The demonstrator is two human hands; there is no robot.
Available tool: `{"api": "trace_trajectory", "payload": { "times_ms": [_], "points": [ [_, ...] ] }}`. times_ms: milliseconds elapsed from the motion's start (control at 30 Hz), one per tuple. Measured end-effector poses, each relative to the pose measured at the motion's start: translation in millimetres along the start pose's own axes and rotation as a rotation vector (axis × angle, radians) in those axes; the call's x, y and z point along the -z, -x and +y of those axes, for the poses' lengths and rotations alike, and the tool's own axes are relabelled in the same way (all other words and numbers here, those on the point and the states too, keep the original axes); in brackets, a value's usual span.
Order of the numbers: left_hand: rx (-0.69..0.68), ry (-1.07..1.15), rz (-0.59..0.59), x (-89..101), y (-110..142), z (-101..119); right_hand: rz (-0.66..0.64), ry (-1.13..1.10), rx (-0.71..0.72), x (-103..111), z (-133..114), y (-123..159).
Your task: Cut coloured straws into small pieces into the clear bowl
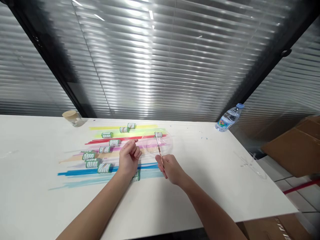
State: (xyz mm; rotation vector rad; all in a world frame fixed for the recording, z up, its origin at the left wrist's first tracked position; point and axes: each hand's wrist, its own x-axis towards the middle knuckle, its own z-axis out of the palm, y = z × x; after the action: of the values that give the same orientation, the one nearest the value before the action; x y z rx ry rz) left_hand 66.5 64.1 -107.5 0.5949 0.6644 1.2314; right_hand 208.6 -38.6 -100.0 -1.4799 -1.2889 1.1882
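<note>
Right hand (171,168) grips thin stick (159,150); left hand (128,158) curled above coloured straws (110,171).

place: office | evidence: glass partitions with blinds (160,60); white table (225,173); cardboard boxes (295,146)

Spool (135,176) mostly hidden under left hand (128,159); spool labels too small to read; clear dish (157,141) outline faint; box (295,146) cut off right.
</note>
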Motion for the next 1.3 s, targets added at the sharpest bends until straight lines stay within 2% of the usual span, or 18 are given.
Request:
{"api": "trace_trajectory", "payload": {
  "times_ms": [533, 1167, 1300],
  "points": [
    [-0.015, -0.022, -0.005, -0.1, 1.0, -0.4, -0.001, -0.022, 0.031, 2.8, 2.5, -1.4],
    [-0.012, -0.013, 0.015, 0.9, 0.4, -0.6, -0.003, -0.008, -0.001, 3.3, -2.8, 0.1],
    [-0.01, -0.007, 0.017, -0.1, 0.8, -0.2, -0.014, -0.042, -0.047, 4.3, -4.6, 0.0]
  ]
}}
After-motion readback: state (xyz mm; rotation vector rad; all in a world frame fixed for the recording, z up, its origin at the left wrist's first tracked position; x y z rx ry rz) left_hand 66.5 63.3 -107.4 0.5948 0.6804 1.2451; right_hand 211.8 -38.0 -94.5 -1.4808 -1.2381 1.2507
